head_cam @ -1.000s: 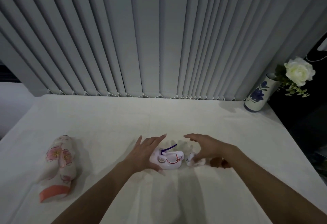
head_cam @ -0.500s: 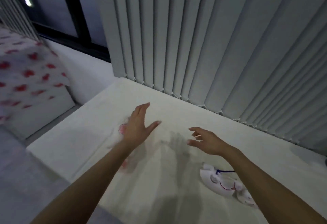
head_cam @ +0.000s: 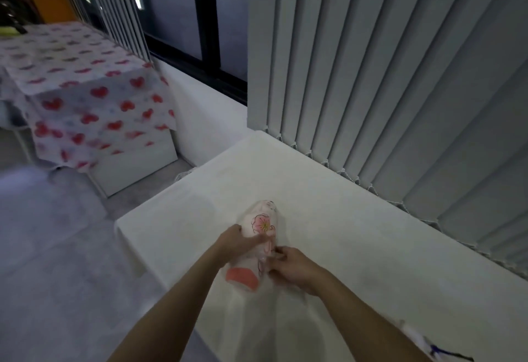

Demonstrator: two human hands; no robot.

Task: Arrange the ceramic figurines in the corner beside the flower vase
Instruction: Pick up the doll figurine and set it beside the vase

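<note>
A large white ceramic figurine (head_cam: 261, 224) painted with pink flowers and an orange-red base lies on its side near the left end of the white table (head_cam: 357, 233). My left hand (head_cam: 238, 240) grips its left side around the middle. My right hand (head_cam: 291, 266) closes on its right side lower down. A small white figurine with a blue cord (head_cam: 434, 351) shows only partly at the bottom right edge. The flower vase is out of view.
Grey vertical blinds (head_cam: 385, 75) hang along the table's back edge. The table's left edge and front corner drop to a grey floor (head_cam: 57, 261). A low unit under a red-heart cloth (head_cam: 85, 98) stands at the left.
The view has swung left, away from the small figurine. Both hands moved from hovering in the air onto the large flowered figurine and closed on it.
</note>
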